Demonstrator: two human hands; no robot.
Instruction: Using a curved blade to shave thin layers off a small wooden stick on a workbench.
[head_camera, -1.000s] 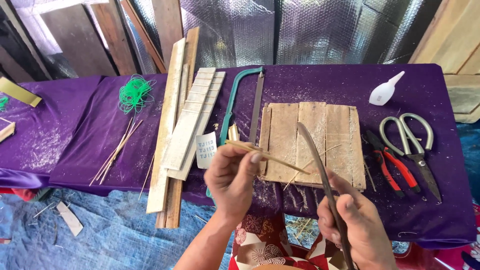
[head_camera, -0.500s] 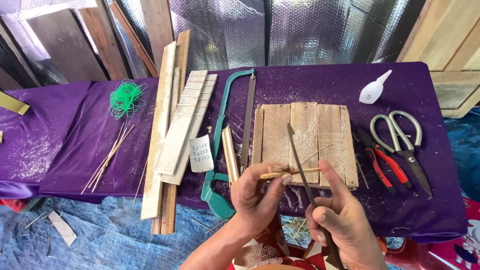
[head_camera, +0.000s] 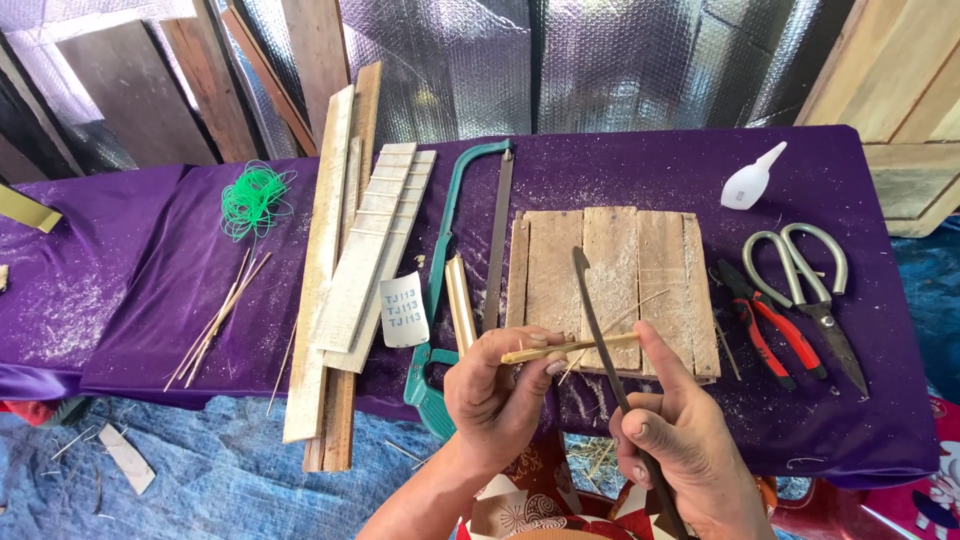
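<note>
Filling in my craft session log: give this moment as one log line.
left hand: pinches bamboo stick | right hand: grips dark blade, blade crossing stick | below: wooden board on purple table

A green saw (head_camera: 470, 250), big scissors (head_camera: 810, 285), red pliers (head_camera: 765, 325) and a white glue bottle (head_camera: 752, 180) are seen on the purple table (head_camera: 640, 165) (green string (head_camera: 252, 198) too).
</note>
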